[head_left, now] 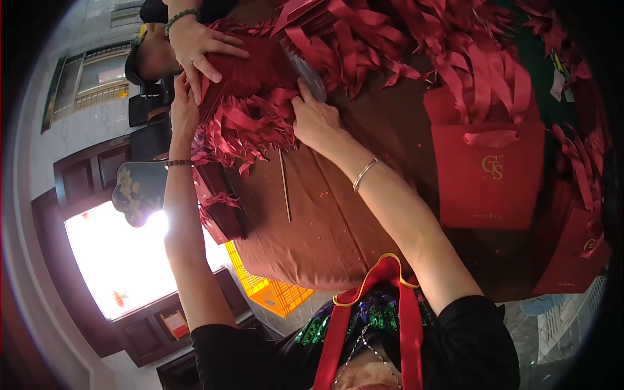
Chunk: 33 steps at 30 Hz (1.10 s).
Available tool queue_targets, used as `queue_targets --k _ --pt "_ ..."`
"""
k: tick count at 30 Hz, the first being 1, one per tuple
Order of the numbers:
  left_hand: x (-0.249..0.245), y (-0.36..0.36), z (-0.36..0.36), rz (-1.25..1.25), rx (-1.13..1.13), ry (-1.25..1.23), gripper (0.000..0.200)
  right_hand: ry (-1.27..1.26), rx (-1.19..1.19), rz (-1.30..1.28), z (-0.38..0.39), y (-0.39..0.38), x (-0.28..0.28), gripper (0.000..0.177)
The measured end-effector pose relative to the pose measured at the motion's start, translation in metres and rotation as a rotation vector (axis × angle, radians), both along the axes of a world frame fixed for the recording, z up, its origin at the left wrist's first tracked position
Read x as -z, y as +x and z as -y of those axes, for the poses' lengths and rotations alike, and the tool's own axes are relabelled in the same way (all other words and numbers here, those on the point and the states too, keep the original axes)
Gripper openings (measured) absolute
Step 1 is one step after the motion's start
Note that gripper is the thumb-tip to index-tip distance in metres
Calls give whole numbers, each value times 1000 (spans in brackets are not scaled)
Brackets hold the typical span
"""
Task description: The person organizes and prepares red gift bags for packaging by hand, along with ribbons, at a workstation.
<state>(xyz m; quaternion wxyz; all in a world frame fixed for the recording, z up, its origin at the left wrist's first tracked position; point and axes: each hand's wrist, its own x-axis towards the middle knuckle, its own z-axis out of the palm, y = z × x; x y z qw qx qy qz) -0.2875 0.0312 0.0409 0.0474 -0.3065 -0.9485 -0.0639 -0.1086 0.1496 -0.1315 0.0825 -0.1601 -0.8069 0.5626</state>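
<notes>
A thick stack of red paper bags (250, 68) with red ribbon handles (250, 123) lies at the table's far left. My left hand (185, 110) is at the stack's left edge, its fingers raised against the bags beside another person's hand. My right hand (314, 118) is at the stack's right side, its index finger extended to a clear plastic wrapping (305, 75); whether it grips the plastic cannot be made out. A thin stick (285, 185) lies on the brown cloth below the ribbons.
Another person's hands (205, 45) rest on the stack from the far side. Red bags with gold letters (491, 175) lie at right, more ribbons (357, 39) at the back. A yellow crate (276, 296) stands below the brown-clothed table (312, 247).
</notes>
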Motion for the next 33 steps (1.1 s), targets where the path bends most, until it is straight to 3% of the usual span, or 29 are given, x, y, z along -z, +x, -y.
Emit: queue_targets --k 4,14,17,19,23,33 --pt "1 1 -1 -4 -1 9 38 123 72 -142 14 9 -4 27" --pt "3 -2 2 -49 56 -17 37 91 11 -211 10 6 0 27" --pt "4 -2 3 -31 73 8 37 125 93 -202 10 9 -13 26" --pt "3 -1 3 -30 74 6 37 219 158 -341 9 8 -21 22" --pt "3 3 1 21 38 57 39 295 102 -347 6 -4 -21 18" --pt "4 1 1 -26 68 27 37 215 -1 -279 3 -4 -20 16"
